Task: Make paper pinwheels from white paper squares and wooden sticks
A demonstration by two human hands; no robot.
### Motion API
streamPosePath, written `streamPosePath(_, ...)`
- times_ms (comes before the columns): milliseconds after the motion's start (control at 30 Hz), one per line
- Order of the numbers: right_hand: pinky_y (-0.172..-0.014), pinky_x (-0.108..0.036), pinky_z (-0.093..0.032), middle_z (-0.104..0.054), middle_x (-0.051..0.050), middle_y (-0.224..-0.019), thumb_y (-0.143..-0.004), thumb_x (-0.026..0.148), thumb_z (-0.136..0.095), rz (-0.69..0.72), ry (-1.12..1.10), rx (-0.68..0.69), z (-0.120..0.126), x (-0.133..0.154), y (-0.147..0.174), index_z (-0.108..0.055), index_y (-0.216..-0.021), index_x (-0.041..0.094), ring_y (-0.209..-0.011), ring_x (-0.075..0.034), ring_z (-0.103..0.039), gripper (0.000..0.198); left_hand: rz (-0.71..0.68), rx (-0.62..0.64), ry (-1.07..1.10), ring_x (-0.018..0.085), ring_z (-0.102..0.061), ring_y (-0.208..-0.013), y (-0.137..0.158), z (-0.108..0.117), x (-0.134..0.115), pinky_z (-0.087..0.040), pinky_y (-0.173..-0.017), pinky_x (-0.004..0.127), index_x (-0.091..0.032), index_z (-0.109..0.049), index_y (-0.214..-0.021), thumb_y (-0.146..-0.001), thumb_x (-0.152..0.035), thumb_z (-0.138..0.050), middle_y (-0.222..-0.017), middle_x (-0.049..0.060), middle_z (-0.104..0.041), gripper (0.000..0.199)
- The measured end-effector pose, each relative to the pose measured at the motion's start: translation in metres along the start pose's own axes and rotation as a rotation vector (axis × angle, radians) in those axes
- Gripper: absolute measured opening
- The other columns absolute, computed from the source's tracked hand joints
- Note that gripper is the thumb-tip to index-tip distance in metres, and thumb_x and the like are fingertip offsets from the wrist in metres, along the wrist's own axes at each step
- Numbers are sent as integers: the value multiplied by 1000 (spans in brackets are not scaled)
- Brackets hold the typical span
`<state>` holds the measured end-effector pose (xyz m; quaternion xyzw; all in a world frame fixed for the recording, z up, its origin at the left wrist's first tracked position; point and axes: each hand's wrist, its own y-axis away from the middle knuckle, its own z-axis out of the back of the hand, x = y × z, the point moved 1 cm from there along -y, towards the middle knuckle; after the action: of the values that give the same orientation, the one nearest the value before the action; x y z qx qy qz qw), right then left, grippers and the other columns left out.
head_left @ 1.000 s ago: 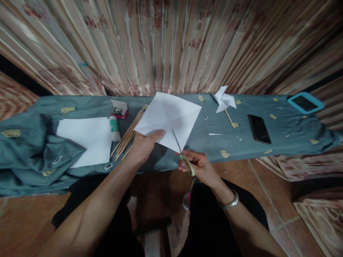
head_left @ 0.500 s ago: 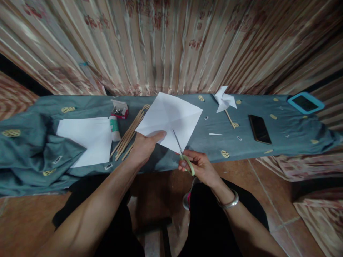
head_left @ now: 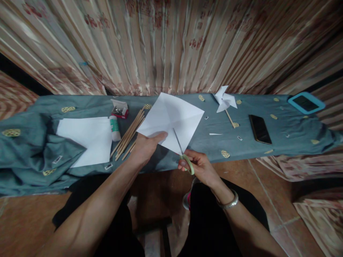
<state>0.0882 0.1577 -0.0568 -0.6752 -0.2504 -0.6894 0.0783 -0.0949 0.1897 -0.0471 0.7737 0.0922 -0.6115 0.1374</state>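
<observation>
My left hand pinches the sheet at its near left edge, thumb on top, the fingers hidden beneath. My right hand is closed around the handles of the scissors, whose blades run in from the sheet's near corner toward its middle. The sheet seems to be held just above the tabletop, between the sticks and the pinwheel.

As for how far along I am: the creases are made, meeting near the sheet's middle, and I judge the slit from this corner to be in hand. How deep it goes I can't tell. I make out no slits at the other corners, so those look uncut, and no corner is bent inward. No stick is joined to this sheet either.

One pinwheel lies whole on its stick to the right, beyond a paper sliver. To the left, the paper stack, tube and open box lie apart from my hands.
</observation>
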Motion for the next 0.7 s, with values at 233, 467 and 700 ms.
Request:
streamPosePath(233, -53, -21, -45, -62, 1, -66, -71, 53, -74, 11, 6, 2, -2, 2, 0, -70, -86, 17, -56, -8, -52, 39, 1, -9, -23, 27, -66, -93, 1, -1, -2, -49, -91, 41, -20, -69, -88, -55, -22, -77, -85, 7, -73, 33)
streamPosePath(467, -53, -21, -44, -62, 0, -67, -72, 52, -72, 13, -3, 4, -1, 0, 0, -70, -86, 17, -57, -9, -52, 38, -32, 13, -8, 26, -67, -90, 0, 0, 1, -49, -94, 42, -20, -70, -89, -57, -21, -77, -84, 5, -73, 33)
streamPosePath(700, -52, -21, -42, -60, 1, -64, -72, 53, -73, 2, -18, -5, -1, -2, -1, -69, -80, 16, -56, -8, -52, 37, -10, 4, -45, 27, -66, -94, 0, 1, 2, -49, -94, 43, -20, -70, -92, -59, -23, -77, -89, 6, -74, 34)
